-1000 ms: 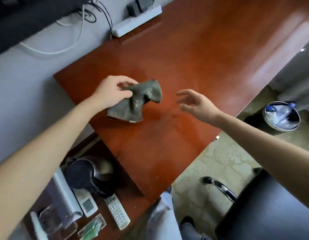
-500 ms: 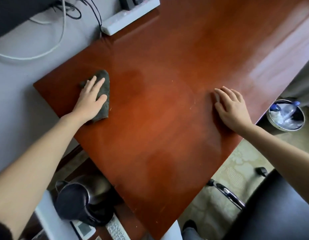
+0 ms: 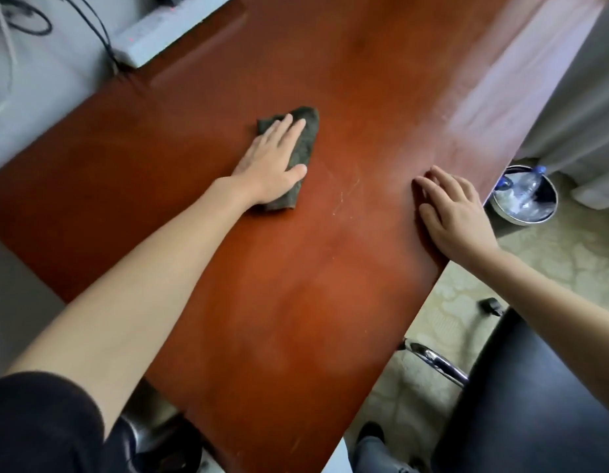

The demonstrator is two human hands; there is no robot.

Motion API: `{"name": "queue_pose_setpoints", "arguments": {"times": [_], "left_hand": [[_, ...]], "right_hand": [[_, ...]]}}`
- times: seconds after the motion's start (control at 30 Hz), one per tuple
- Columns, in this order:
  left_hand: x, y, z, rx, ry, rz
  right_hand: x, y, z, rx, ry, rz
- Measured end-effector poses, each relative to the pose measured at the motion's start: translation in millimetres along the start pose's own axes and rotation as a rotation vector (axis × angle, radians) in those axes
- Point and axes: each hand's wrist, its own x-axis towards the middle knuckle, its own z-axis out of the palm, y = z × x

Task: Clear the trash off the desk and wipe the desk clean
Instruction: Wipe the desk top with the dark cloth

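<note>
While the left hand lies flat on a dark grey cloth, fingers straight and spread over it and thumb out to the side, the step in hand looks like the wiping one. The cloth sits crumpled on the red-brown surface at about 12 o'clock from the middle of the view, and its far end pokes out past the fingertips. The right hand rests palm down at 3 o'clock near the surface's edge. Its fingers are loosely spread and hold nothing, and it appears to serve as a brace.

Beyond that edge, further out at 3 o'clock, a round bin stands on the floor with plastic bottles in it, so the clearing half of the task seems done. Between the two hands, pale thin streaks mark the wood. Whether they are scratches or dirt cannot be told.

The next move likely calls for steady downward pressure with the flat palm and a sweep of the cloth across the streaked patch toward 3 o'clock. After that, passes toward the far end at 1 o'clock and back to the near end at 6 o'clock would cover the rest. The white power strip and its cables at 11 o'clock should be skirted, not pushed. The right hand will have to lift clear once the cloth reaches it.
</note>
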Motion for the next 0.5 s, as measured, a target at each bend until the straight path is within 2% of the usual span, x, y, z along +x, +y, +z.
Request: {"name": "queue_pose_setpoints", "arguments": {"times": [0.13, 0.33, 0.5], "left_hand": [[-4.8, 64.7, 29.7, -0.029, -0.086, 0.217], [-87.4, 138.8, 78.8, -0.003, -0.226, 0.593], [-109.0, 124.9, 73.5, -0.094, -0.245, 0.669]], "right_hand": [[-5.9, 19.0, -6.4, 0.009, -0.007, 0.027], [-10.8, 27.8, -10.4, 0.067, -0.049, 0.015], [-24.0, 28.7, -9.6, 0.07, -0.058, -0.003]]}}
